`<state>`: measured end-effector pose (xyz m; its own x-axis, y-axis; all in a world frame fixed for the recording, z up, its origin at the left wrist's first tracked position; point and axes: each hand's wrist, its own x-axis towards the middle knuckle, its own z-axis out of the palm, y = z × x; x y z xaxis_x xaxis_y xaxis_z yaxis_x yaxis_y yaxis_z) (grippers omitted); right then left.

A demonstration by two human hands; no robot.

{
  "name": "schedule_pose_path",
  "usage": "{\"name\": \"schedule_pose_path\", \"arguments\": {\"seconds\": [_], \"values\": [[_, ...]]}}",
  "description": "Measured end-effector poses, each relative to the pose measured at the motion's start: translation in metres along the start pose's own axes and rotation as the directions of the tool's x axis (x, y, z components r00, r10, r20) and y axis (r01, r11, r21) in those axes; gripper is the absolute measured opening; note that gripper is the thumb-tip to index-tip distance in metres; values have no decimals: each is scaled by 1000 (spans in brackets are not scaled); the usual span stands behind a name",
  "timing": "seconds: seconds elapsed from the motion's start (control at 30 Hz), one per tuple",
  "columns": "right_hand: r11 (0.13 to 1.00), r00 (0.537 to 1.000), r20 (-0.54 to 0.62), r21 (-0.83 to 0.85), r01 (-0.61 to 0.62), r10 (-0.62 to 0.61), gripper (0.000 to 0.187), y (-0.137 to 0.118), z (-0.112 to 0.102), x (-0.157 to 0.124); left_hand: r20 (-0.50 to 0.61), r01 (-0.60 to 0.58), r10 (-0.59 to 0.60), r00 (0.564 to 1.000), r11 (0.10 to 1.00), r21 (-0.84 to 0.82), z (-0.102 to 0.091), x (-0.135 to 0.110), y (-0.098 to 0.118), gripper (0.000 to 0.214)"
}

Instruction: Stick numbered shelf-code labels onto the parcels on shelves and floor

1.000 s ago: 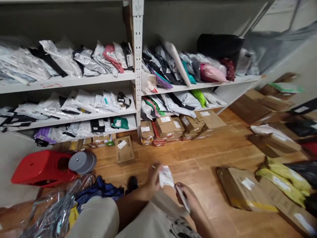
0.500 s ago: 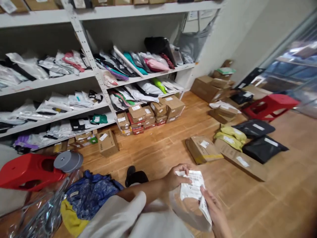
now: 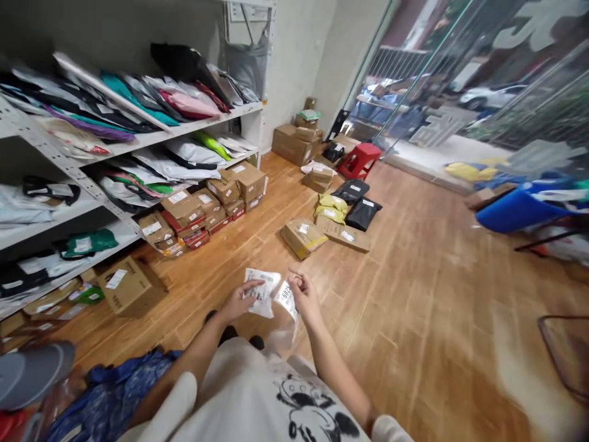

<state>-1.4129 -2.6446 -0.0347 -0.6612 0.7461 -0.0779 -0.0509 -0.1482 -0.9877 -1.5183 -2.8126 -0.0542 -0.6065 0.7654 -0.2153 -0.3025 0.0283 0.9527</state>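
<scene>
1. My left hand (image 3: 237, 302), lower centre of the frame: fingers closed on the left edge of a small clear plastic parcel (image 3: 269, 301), thumb lying across its printed white label.
2. My right hand (image 3: 304, 293), just right of it: thumb and forefinger pinched together on the parcel's upper right corner, by a second slip that carries digits too blurred to read.
3. The parcel: held between both hands in front of my chest, above the wooden floor (image 3: 414, 294), its clear lower part sagging toward my shirt. It touches nothing else.
4. Step in hand, as I judge it: turning the parcel so the label faces me and can be read. The next move calls for a steady, flat label and a code legible enough to match against a place on the shelves.
5. Shelving unit (image 3: 59, 212), left of the frame: tiers packed with soft mailer bags in grey, black, pink, teal and green.
6. Cardboard boxes (image 3: 202, 205), left of centre: labelled, stacked on the floor at the foot of the shelves; one lone box (image 3: 129, 285) stands nearer me.
7. Floor pile, centre: a flat carton (image 3: 301, 236), yellow bags (image 3: 331, 207) and black bags (image 3: 361, 212).
8. Red stool (image 3: 361, 159), upper centre, near the glass front.
</scene>
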Motion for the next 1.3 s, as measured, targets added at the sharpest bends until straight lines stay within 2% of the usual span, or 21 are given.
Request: {"name": "schedule_pose_path", "arguments": {"seconds": [0.1, 0.17, 0.3, 0.4, 0.53, 0.63, 0.73, 0.8, 0.87, 0.9, 1.1, 1.3], "values": [[997, 996, -46, -20, 78, -79, 34, 5, 17, 4, -145, -32, 38, 989, 998, 45, -4, -4, 3, 34], [995, 994, -53, -30, 98, -99, 33, 8, 28, 4, -166, -40, 46, 985, 998, 40, -3, -5, 4, 32], [996, 996, -35, -31, 85, -86, 35, 12, 45, 6, -200, -48, 56, 978, 998, 47, 2, -2, 2, 42], [999, 999, 23, -23, 42, -42, 35, 14, 51, 7, -261, -33, 48, 964, 998, 61, 1, 3, -2, 44], [998, 985, 160, -22, -58, 61, 38, 14, 48, 10, -351, -33, 59, 935, 996, 81, -9, 11, -3, 45], [985, 925, 338, -64, -163, 175, 39, 15, 39, 10, -404, -39, 73, 912, 995, 93, -19, 18, 1, 47], [957, 799, 527, -134, -258, 289, 39, 21, 25, 8, -448, -41, 90, 889, 992, 118, -31, 23, 9, 48], [944, 708, 628, -158, -290, 323, 42, 29, 14, 6, -476, -51, 112, 872, 989, 139, -40, 27, 13, 47], [939, 645, 689, -169, -300, 330, 42, 40, 5, 5, -500, -63, 136, 856, 985, 159, -49, 30, 16, 45], [938, 628, 704, -176, -299, 332, 41, 45, 1, 4, -509, -72, 150, 848, 983, 170, -54, 32, 17, 44], [933, 612, 706, -233, -274, 356, 35, 64, -10, 1, -540, -146, 269, 798, 955, 260, -80, 44, 18, 35], [918, 609, 688, -268, -293, 395, 35, 77, -18, -3, -539, -189, 351, 766, 924, 332, -93, 53, 23, 28]]}}
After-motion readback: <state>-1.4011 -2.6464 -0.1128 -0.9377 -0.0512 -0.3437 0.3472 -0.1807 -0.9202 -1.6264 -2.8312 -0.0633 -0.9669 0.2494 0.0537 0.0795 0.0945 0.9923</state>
